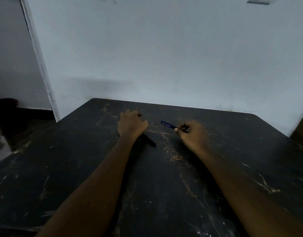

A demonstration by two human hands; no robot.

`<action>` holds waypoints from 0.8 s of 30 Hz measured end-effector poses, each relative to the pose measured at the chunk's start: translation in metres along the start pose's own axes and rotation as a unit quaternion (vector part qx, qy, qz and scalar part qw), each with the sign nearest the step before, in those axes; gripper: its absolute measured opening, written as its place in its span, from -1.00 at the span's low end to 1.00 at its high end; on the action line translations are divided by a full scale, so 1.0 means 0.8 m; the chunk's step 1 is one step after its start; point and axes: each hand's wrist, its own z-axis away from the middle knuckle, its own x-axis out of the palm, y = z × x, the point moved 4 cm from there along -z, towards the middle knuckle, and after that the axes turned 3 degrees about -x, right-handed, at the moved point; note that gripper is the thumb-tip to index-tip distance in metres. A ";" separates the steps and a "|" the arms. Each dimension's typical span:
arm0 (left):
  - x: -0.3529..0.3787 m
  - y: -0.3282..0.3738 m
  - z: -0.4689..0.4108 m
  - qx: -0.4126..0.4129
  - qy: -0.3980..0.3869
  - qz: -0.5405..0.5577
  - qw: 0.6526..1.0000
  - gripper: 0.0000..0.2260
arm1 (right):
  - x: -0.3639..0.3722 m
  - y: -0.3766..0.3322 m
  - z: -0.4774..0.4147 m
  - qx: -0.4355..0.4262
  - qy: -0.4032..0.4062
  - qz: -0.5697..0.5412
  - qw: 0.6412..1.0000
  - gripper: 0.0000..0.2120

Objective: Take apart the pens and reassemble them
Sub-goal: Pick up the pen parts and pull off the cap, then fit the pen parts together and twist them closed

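My right hand (192, 132) pinches a dark blue pen (168, 124) by one end, and the pen points left and slightly away over the black table (79, 168). My left hand (131, 124) hovers over the table's middle with its fingers curled; a small dark bit shows at its fingertips, too blurred to identify. A black pen (149, 140) lies on the table just below and right of my left wrist, partly hidden by it.
The scratched black table runs up to a pale wall (164, 57) at the back. A dark doorway and floor lie to the left (10, 117). A brown object (301, 130) stands at the table's right edge.
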 end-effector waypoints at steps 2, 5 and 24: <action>0.006 -0.002 0.004 -0.013 -0.058 -0.041 0.997 -0.59 | -0.002 -0.002 0.002 0.000 -0.015 0.046 0.999 -0.89; 0.012 0.005 0.009 -0.010 -0.096 -0.022 0.995 -0.62 | -0.005 -0.005 0.005 0.000 -0.036 0.107 0.994 -0.81; 0.053 0.059 0.033 0.123 -0.108 0.105 0.981 -0.67 | -0.039 0.027 -0.011 0.113 0.000 0.014 0.993 -0.78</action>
